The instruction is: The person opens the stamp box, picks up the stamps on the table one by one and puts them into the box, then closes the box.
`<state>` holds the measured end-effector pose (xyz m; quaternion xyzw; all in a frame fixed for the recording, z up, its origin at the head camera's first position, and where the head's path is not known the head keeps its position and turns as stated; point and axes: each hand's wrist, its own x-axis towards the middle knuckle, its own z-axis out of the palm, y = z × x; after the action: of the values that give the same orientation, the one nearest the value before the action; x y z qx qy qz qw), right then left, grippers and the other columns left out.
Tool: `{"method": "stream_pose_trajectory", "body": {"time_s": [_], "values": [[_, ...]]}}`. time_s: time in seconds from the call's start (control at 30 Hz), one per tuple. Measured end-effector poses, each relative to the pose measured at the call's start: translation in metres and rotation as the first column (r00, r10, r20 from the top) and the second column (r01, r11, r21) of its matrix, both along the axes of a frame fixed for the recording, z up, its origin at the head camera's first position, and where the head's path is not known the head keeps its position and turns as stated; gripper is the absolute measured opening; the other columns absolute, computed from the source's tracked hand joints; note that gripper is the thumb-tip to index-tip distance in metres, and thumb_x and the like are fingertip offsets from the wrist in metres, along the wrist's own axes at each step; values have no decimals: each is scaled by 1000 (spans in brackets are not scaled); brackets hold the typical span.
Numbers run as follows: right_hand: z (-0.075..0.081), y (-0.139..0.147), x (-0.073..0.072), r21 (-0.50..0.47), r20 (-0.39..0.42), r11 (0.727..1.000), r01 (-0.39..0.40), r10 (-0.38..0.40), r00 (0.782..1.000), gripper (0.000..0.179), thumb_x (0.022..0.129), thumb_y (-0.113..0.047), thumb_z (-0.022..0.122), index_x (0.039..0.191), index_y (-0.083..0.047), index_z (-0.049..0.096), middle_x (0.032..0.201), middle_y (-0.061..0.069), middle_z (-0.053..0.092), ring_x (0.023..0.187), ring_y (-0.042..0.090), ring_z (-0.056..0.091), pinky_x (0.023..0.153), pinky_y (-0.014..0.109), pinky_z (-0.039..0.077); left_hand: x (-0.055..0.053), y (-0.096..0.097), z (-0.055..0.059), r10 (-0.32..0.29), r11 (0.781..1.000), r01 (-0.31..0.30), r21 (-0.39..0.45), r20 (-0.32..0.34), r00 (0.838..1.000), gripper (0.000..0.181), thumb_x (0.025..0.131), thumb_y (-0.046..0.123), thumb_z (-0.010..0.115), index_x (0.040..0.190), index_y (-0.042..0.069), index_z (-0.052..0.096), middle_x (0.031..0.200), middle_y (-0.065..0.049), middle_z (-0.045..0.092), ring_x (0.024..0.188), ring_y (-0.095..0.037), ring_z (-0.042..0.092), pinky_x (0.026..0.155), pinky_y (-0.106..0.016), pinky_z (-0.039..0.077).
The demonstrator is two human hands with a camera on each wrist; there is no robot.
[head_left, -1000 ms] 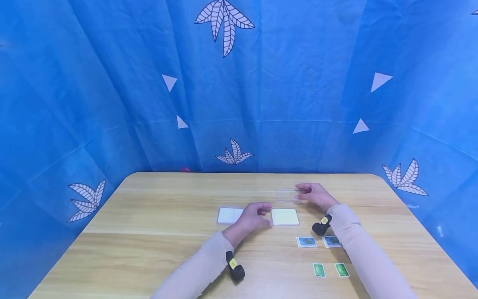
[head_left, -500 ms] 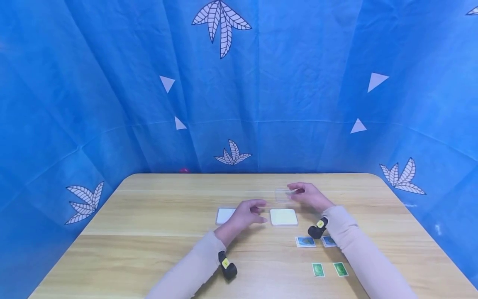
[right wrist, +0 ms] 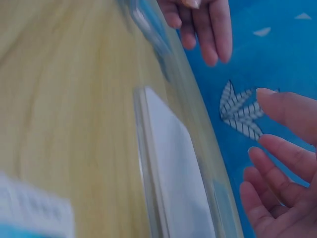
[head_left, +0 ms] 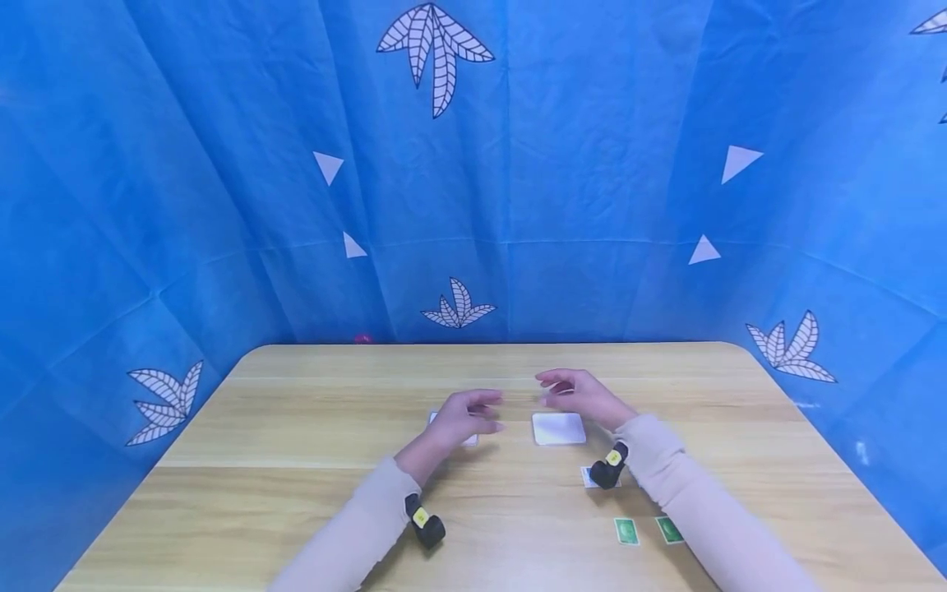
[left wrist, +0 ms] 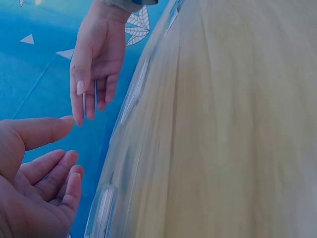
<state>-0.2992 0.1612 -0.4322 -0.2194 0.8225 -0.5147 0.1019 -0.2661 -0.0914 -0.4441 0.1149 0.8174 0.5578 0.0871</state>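
My left hand [head_left: 460, 418] hovers over the left of two flat white card stacks [head_left: 470, 441], its fingers loosely spread and holding nothing. Most of that stack is hidden beneath the hand. Just behind the right-hand white stack [head_left: 558, 428], my right hand [head_left: 582, 396] is held in the air, thumb and fingers apart with nothing between them. In the right wrist view this stack [right wrist: 173, 163] shows a clear rim along its side. A clear flat piece [right wrist: 225, 208] lies beyond it, mostly covered by my right hand in the head view.
Two small green cards [head_left: 625, 531] lie at the front right of the wooden table [head_left: 311, 510]. Behind them a blue-and-white card [head_left: 588, 474] is partly covered by the right wrist camera [head_left: 608, 469]. A blue patterned curtain [head_left: 562, 189] hangs beyond the table's back edge.
Both hands have moved left. My left hand has drawn away from the right-hand stack and over the left one; my right hand has shifted left across the clear flat piece.
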Motion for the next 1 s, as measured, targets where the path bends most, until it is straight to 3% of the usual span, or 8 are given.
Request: {"method": "stream_pose_trajectory", "body": {"time_s": [0.3,0.5,0.63,0.77,0.87,1.0], "values": [[1,-23,11,25,-29,1000,1,-1,1000,50,86,-17,68,129,3,53,127,24,54,111,35,54,96,43,48,1,-24,1,17,996,-16,85,-19,1000,52,77,5,72,126,-1,56,123,-17,61,108,-29,56,91,-35,51],[1,-38,17,9,-31,1000,-24,24,999,49,85,-15,68,128,4,53,128,25,54,111,37,55,95,44,48,3,-42,-2,70,990,-66,126,-27,997,52,76,1,72,125,-3,56,123,-19,60,111,-32,55,96,-39,48],[16,-49,31,6,-6,999,-50,51,999,47,86,-11,66,127,6,52,128,28,53,113,41,53,97,46,47,6,-53,-2,111,987,-109,116,-15,994,52,75,1,72,125,0,58,122,-15,62,112,-30,55,100,-44,45],[11,-55,31,-14,-5,997,-71,71,997,48,86,-14,67,126,6,53,126,26,54,110,38,55,95,41,48,9,-62,2,120,987,-120,109,7,993,52,77,1,71,127,-1,56,124,-15,61,116,-32,54,102,-45,43],[-5,-58,22,-20,-16,997,-75,75,997,50,85,-18,69,127,3,54,125,23,56,108,33,57,94,39,49,8,-68,2,129,987,-130,93,21,991,52,78,2,71,128,0,55,126,-14,59,118,-32,52,102,-45,42],[-5,-65,24,-17,-1,997,-77,77,997,49,85,-19,69,127,1,54,126,20,56,110,32,56,96,43,47,6,-76,-2,163,984,-166,61,47,985,52,79,5,72,129,7,57,127,-8,60,119,-28,52,103,-45,41]]}}
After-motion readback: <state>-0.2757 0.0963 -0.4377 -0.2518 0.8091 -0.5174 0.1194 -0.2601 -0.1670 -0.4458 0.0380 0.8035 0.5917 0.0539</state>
